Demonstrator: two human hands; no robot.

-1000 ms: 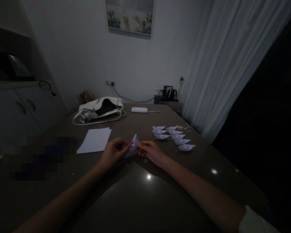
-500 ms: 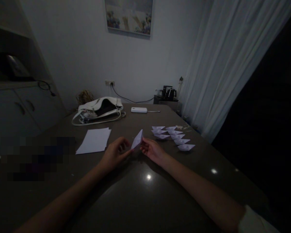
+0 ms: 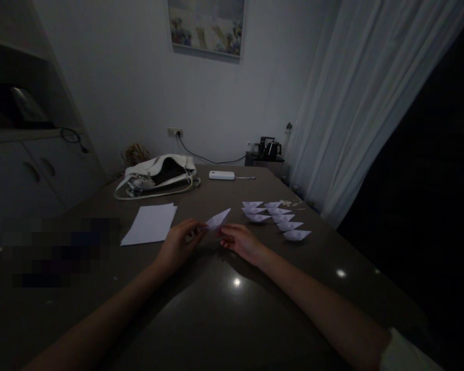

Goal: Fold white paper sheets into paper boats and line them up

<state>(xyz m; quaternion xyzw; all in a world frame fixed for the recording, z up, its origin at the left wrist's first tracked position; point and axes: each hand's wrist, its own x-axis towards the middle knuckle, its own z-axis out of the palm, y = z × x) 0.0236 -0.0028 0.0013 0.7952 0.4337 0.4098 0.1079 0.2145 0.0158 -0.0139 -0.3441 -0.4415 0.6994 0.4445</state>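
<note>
A small folded white paper piece (image 3: pixel 217 220) is held just above the dark table (image 3: pixel 232 314). My left hand (image 3: pixel 178 245) pinches its left end, fingers closed on it. My right hand (image 3: pixel 242 241) sits just right of and below the paper with fingers curled; whether it touches the paper is unclear in the dim light. Several finished paper boats (image 3: pixel 278 216) lie in two rows to the right of my hands. A stack of plain white sheets (image 3: pixel 150 223) lies to the left of my left hand.
A white handbag (image 3: pixel 158 175) and a white power bank (image 3: pixel 221 175) with a cable rest at the table's far side. A kettle set (image 3: pixel 268 148) stands on a low stand by the white curtain (image 3: pixel 351 113). Cabinets (image 3: pixel 31 170) line the left wall.
The folded paper has tipped from standing upright to lying nearly flat, pointing right. It passed from between both hands to my left fingers; my right hand dropped slightly below it.
</note>
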